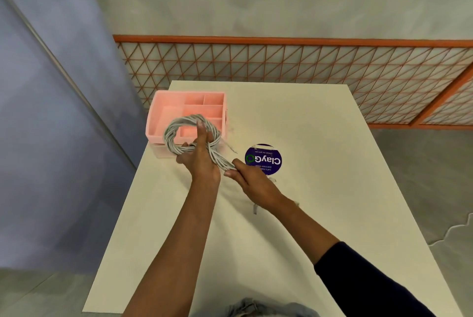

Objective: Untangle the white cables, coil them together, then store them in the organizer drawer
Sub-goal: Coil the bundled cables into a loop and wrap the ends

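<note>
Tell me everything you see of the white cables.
The white cables are several thin greyish-white cords wound into one round coil, held in front of the pink organizer. The left hand holds the coil, fingers reaching through its loop. A bundled tail runs down to the right hand, which pinches it. One loose end sticks out rightwards.

Both forearms reached up from the lower frame to its centre. The left hand (202, 160) gripped the white cables (176, 127), one finger straight; the right hand (253, 182) pinched their tail.
</note>
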The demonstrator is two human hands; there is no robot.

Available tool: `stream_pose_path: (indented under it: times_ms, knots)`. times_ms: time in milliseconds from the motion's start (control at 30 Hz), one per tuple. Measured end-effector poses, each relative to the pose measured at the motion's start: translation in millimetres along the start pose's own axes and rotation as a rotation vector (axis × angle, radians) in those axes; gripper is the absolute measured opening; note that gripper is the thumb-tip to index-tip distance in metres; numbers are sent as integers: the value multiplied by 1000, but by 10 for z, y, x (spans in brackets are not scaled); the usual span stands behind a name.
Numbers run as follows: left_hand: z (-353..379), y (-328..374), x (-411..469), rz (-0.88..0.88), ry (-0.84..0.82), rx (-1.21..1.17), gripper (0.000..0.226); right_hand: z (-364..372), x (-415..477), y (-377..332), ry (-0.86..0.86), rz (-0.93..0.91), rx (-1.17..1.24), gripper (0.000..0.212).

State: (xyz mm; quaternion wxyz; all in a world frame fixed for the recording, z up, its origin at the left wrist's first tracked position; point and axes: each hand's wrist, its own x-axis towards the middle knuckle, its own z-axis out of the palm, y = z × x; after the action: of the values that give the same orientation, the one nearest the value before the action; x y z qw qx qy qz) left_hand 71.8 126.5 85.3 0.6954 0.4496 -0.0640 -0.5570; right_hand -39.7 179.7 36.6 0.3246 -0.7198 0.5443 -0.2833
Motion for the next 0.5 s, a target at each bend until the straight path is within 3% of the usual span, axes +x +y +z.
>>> stream_pose_path:
  times_ms: [133, 233, 300, 500]
  knots:
    - [-42, 11, 54, -57, 203, 20, 66, 144, -69, 5, -6, -9, -13, 30]
    - [-120, 61, 145, -114, 114, -63, 30, 56, -76, 49, -119, 141, 283, 34]
    - [-137, 107, 204, -133, 12, -134, 32, -12, -99, 120, -224, 221, 324, 40]
    - [-57, 140, 220, -19, -102, -115, 26, -10, -57, 162, -20, 349, -305, 62]
